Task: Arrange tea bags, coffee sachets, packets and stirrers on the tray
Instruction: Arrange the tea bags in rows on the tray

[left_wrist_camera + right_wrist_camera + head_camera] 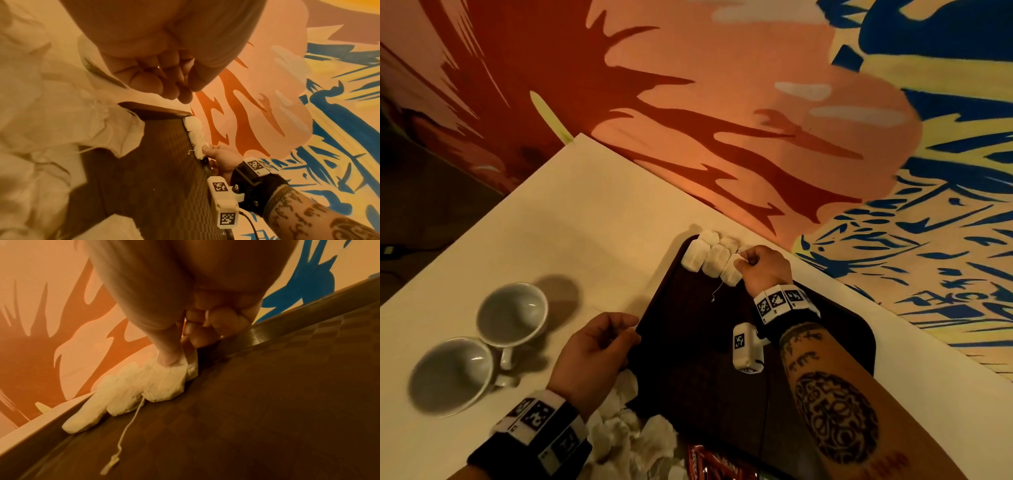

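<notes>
Seating tea bag (732,274): right hand (765,270) pinches its top at the tray's (688,349) far rim; lean it snug against the row (703,257).
String (128,425): trails onto tray floor; tuck it behind.
Left hand (595,346): curled at tray's left rim; whether it holds anything, cannot tell.
Heap (630,435): loose bags by tray's near-left corner.

**Hidden or cut off around the tray (681,342)**
The right forearm (839,394) covers the tray's near right part, and the right grip (763,270) hides the top of the last tea bag (731,274) at the far rim. By the near left corner, loose tea bags (626,435) and red sachets (705,462) run off the bottom edge, so the sachets' print is cut short. The left grip (595,349) is curled at the tray's left rim; whether it holds anything cannot be told.
</notes>
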`<state>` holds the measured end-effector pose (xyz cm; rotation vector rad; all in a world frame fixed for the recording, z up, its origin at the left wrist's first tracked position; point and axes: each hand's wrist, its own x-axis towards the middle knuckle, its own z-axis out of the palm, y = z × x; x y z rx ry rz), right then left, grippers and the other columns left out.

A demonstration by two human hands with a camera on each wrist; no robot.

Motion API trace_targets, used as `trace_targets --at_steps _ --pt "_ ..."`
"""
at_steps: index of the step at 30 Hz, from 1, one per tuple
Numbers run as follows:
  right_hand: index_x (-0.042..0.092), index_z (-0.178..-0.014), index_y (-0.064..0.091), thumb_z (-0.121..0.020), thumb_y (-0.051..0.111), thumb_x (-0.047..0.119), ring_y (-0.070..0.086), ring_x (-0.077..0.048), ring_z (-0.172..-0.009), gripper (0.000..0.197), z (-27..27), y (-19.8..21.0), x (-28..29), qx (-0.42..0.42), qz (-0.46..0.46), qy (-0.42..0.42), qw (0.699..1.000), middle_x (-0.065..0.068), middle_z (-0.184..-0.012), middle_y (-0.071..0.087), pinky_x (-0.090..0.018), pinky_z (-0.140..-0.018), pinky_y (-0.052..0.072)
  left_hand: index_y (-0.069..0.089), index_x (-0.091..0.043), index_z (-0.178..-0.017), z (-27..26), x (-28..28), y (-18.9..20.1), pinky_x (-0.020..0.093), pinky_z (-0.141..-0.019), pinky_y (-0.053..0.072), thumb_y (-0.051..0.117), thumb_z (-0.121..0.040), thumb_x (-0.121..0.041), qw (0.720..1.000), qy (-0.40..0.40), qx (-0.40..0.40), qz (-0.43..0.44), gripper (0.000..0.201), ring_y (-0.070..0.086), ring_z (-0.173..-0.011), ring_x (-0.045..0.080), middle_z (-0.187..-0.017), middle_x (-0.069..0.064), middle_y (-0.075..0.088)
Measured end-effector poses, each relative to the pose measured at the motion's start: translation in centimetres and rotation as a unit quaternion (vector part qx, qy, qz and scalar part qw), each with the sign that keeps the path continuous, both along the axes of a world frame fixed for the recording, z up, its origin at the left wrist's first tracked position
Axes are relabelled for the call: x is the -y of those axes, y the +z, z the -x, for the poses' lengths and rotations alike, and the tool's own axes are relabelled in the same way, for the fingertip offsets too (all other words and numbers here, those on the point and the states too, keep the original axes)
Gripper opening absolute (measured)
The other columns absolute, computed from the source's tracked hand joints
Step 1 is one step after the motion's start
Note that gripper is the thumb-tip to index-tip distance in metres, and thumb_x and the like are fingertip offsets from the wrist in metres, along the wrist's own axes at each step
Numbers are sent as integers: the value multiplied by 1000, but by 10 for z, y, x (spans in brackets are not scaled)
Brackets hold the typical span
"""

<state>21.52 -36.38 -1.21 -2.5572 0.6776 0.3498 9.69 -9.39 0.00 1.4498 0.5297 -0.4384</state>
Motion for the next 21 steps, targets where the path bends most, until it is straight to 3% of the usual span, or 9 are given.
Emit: trace_targets --at_steps 3,5,7,9,11,13,15,18,21 --pt "19 -112 67 -90 69 35 64 -20 -104 27 1 1 -1 2 -12 -13 1000 1 -104 69 -21 -80 37 69 -11 -93 0 -2 1 9 -51 46 59 -93 4 999 -8 31 -33 18 59 -53 -1 -74 0 69" --pt "18 -110 66 -87 73 35 64 -20 -102 30 7 5 -2 24 -28 -43 998 3 -101 68 -23 -81 39 69 -20 -90 1 -10 1 6 -58 45 57 -91 8 991 -29 67 -114 30 61 -62 -1 -85 -3 70" --pt "17 -109 65 -87 72 37 64 -20 -101 30 22 12 -4 66 -37 -79 994 2 -103 68 -24 -82 40 66 -30 -90 3 -22 2 15 -64 47 54 -89 8 980 -53 75 -177 39 58 -63 3 -91 -5 69" --pt "18 -110 65 -90 68 38 64 -18 -101 28 47 19 -12 89 -43 -99 990 3 -104 67 -23 -82 40 65 -33 -93 5 -37 3 26 -67 46 53 -88 5 975 -77 62 -200 40 53 -60 8 -90 2 69" --pt "20 -112 67 -92 65 39 62 -15 -99 27 83 20 -24 54 -51 -77 994 3 -109 68 -23 -83 40 64 -37 -96 14 -54 4 31 -69 51 56 -86 -2 965 -129 57 -222 37 59 -66 14 -97 7 70" --pt "22 -112 68 -94 64 39 57 -11 -94 25 121 19 -39 -24 -70 -33 997 4 -112 67 -24 -81 40 63 -37 -104 27 -70 6 38 -88 53 64 -82 -16 932 -228 59 -276 30 63 -96 20 -115 1 65" --pt "24 -113 68 -93 64 40 58 -13 -99 26 158 14 -56 -81 -73 4 994 4 -115 65 -27 -83 44 61 -30 -117 43 -79 9 37 -103 42 71 -83 -23 882 -328 57 -334 36 51 -120 23 -127 0 56" --pt "25 -124 63 -92 65 40 49 -23 -125 35 196 4 -73 -76 -39 32 996 1 -132 54 -35 -103 42 55 -25 -129 66 -80 11 35 -107 35 74 -81 -37 842 -401 50 -357 53 39 -128 22 -136 0 47" --pt "23 -134 58 -95 63 34 36 -24 -135 41 211 1 -84 -66 -7 43 997 2 -144 43 -36 -111 35 45 -28 -136 84 -74 1 42 -109 35 70 -78 -54 801 -449 67 -390 68 33 -132 26 -145 -2 39"
